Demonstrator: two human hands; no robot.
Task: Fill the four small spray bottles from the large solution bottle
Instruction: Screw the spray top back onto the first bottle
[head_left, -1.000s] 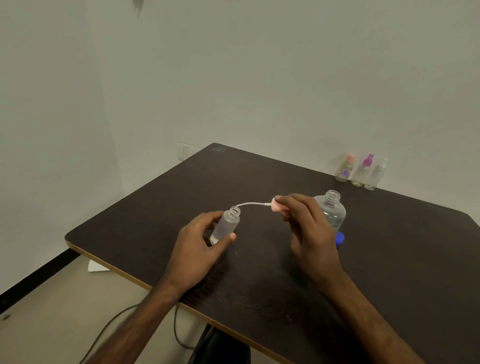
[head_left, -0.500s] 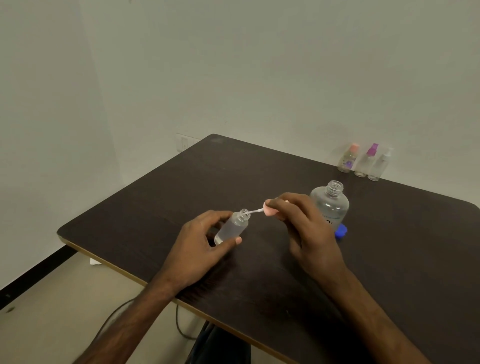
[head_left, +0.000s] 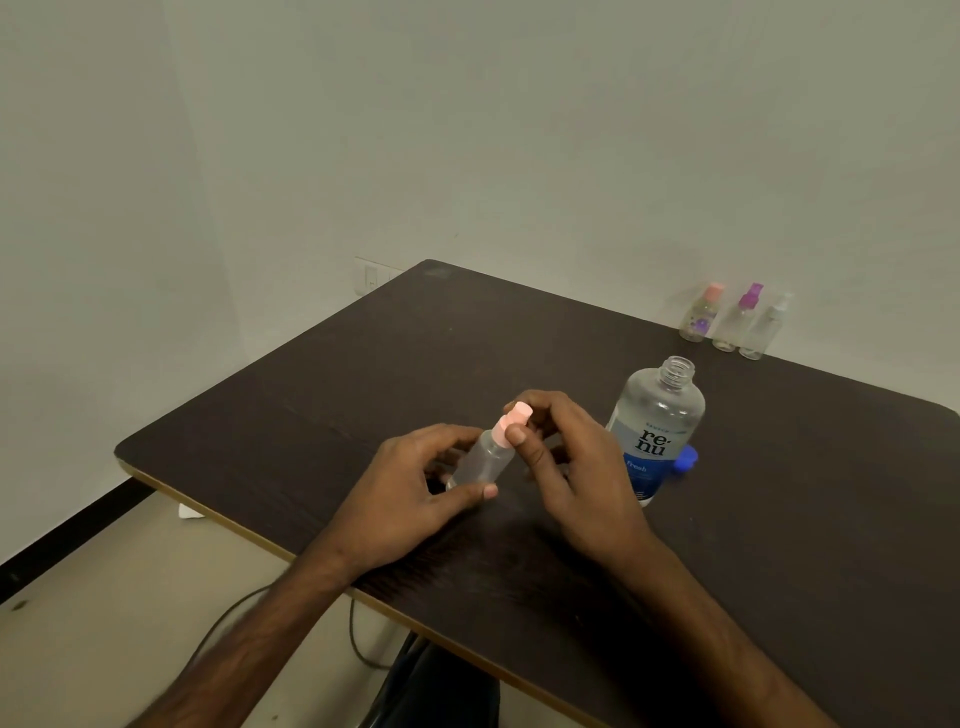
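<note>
My left hand (head_left: 415, 483) grips a small clear spray bottle (head_left: 485, 460), tilted to the right above the dark table (head_left: 779, 519). My right hand (head_left: 566, 457) pinches the pink spray cap (head_left: 511, 426), which sits on the bottle's neck. The large solution bottle (head_left: 657, 423) stands open just right of my right hand, its blue cap (head_left: 687, 460) lying beside it. Three other small spray bottles stand in a row at the table's far edge: a pink-capped bottle (head_left: 701, 314), a purple-capped bottle (head_left: 737, 319) and a white-capped bottle (head_left: 766, 327).
The table's front-left edge (head_left: 218, 512) runs diagonally below my forearms. A cable (head_left: 358, 639) hangs under the table near my legs. A wall socket (head_left: 371, 275) sits by the table's far left corner. White walls close in behind.
My right hand has pushed the pink cap's dip tube fully into the small bottle, and the cap now sits on the neck. The camera has shifted slightly.
</note>
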